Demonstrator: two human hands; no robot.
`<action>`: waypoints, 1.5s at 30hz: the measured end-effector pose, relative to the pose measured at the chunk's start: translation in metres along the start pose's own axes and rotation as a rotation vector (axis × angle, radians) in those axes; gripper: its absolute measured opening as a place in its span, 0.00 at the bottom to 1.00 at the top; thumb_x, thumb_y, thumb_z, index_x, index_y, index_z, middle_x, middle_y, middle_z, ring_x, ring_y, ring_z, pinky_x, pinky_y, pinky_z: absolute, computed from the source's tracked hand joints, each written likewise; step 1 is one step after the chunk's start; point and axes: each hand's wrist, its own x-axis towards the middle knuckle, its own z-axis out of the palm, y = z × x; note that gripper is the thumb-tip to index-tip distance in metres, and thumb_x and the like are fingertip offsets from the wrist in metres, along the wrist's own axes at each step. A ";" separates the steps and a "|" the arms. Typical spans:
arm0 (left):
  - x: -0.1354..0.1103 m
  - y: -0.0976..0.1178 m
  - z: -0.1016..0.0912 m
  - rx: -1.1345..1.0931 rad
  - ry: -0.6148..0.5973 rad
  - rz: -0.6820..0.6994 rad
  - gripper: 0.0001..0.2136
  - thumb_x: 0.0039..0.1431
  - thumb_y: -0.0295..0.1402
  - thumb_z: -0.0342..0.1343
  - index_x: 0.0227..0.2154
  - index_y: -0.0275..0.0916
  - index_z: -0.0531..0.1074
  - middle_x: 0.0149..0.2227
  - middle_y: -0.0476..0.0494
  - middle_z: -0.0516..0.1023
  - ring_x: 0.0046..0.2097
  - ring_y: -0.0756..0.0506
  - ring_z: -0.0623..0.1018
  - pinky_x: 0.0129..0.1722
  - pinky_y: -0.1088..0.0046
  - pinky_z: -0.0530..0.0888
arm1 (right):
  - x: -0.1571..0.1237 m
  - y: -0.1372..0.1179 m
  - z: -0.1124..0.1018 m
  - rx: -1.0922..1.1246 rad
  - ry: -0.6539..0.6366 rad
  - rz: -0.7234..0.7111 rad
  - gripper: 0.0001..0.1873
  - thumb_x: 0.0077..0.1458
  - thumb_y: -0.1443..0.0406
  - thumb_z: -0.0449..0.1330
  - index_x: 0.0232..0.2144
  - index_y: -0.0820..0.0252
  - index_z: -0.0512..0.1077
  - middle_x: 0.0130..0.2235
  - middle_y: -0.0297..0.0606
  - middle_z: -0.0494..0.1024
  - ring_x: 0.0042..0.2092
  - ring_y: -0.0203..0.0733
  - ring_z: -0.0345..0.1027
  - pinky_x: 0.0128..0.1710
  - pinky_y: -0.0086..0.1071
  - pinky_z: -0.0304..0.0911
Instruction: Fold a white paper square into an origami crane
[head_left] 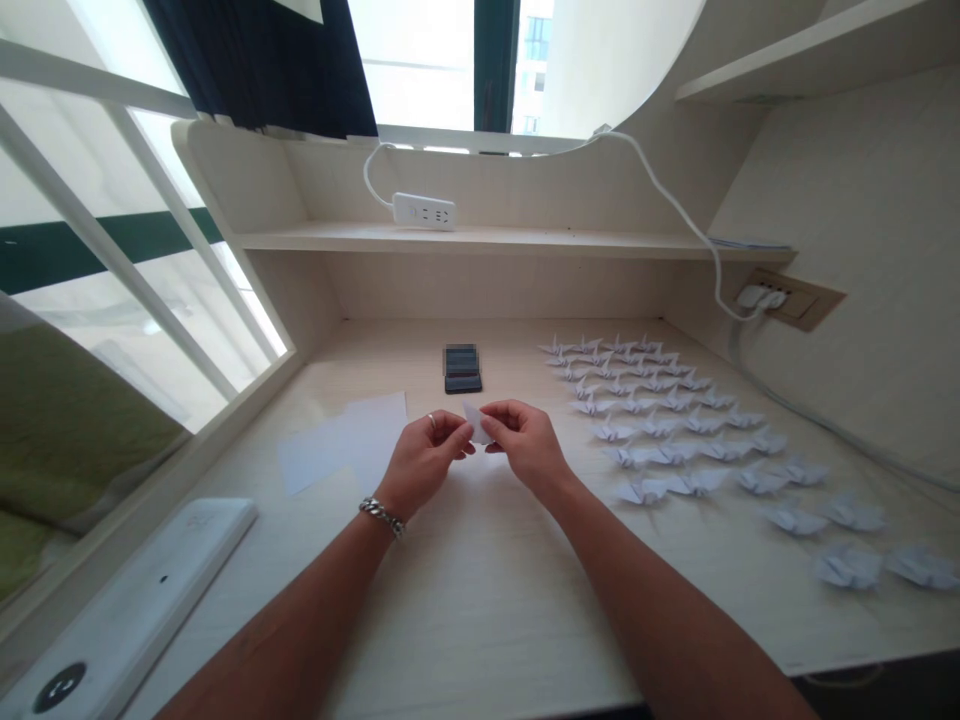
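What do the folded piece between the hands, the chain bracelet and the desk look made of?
Folded piece: likely matte paper, thin and sharp-pointed.
Chain bracelet: probably polished metal; silvery glints.
Desk: smooth, pale wood or laminate; faint grain fits either.

Daylight glares through the dark-framed glass window (420, 70), bleaching its panes nearly white and softly lighting the pale wooden bench (487, 610). The bare left hand (421, 458) and bare right hand (531, 442) look fairly clear; the nearest white folded-paper cranes (849, 567) blur. Wide-angle distortion stretches the edges.
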 end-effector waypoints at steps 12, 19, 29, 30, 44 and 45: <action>-0.001 -0.002 0.001 -0.195 -0.017 -0.009 0.14 0.46 0.39 0.67 0.30 0.35 0.72 0.27 0.46 0.79 0.30 0.48 0.79 0.36 0.69 0.75 | -0.004 0.001 -0.001 -0.261 0.104 -0.237 0.11 0.50 0.65 0.65 0.38 0.57 0.80 0.42 0.40 0.80 0.41 0.43 0.75 0.46 0.39 0.69; -0.001 -0.003 0.001 -0.192 -0.008 -0.007 0.14 0.46 0.38 0.67 0.30 0.34 0.72 0.26 0.46 0.79 0.30 0.48 0.79 0.36 0.69 0.76 | -0.009 -0.005 0.002 -0.382 0.150 -0.297 0.10 0.51 0.66 0.64 0.38 0.53 0.80 0.41 0.39 0.80 0.42 0.43 0.74 0.45 0.37 0.69; 0.000 -0.003 0.000 -0.170 0.003 -0.019 0.15 0.44 0.39 0.68 0.29 0.35 0.72 0.25 0.46 0.79 0.29 0.47 0.78 0.34 0.69 0.75 | -0.010 -0.005 0.003 -0.435 0.179 -0.265 0.11 0.50 0.64 0.64 0.38 0.58 0.77 0.36 0.39 0.79 0.35 0.42 0.72 0.39 0.35 0.68; 0.000 -0.003 0.000 -0.163 0.008 -0.019 0.15 0.44 0.39 0.68 0.29 0.35 0.72 0.25 0.46 0.78 0.29 0.48 0.78 0.33 0.70 0.75 | -0.010 -0.005 0.003 -0.424 0.169 -0.253 0.11 0.50 0.63 0.64 0.37 0.59 0.77 0.34 0.39 0.79 0.35 0.41 0.72 0.37 0.35 0.68; -0.001 -0.001 -0.001 -0.296 -0.008 -0.018 0.13 0.44 0.36 0.69 0.27 0.34 0.74 0.28 0.44 0.79 0.32 0.48 0.77 0.39 0.68 0.74 | -0.011 -0.006 0.004 -0.255 -0.038 -0.215 0.06 0.51 0.63 0.61 0.31 0.60 0.72 0.31 0.37 0.76 0.33 0.40 0.71 0.31 0.31 0.67; -0.001 -0.001 -0.002 -0.329 -0.011 -0.024 0.12 0.44 0.36 0.68 0.27 0.34 0.74 0.28 0.45 0.79 0.33 0.48 0.77 0.39 0.68 0.74 | -0.011 -0.007 0.004 -0.239 -0.065 -0.211 0.07 0.52 0.62 0.61 0.32 0.60 0.73 0.32 0.38 0.77 0.34 0.40 0.71 0.31 0.31 0.68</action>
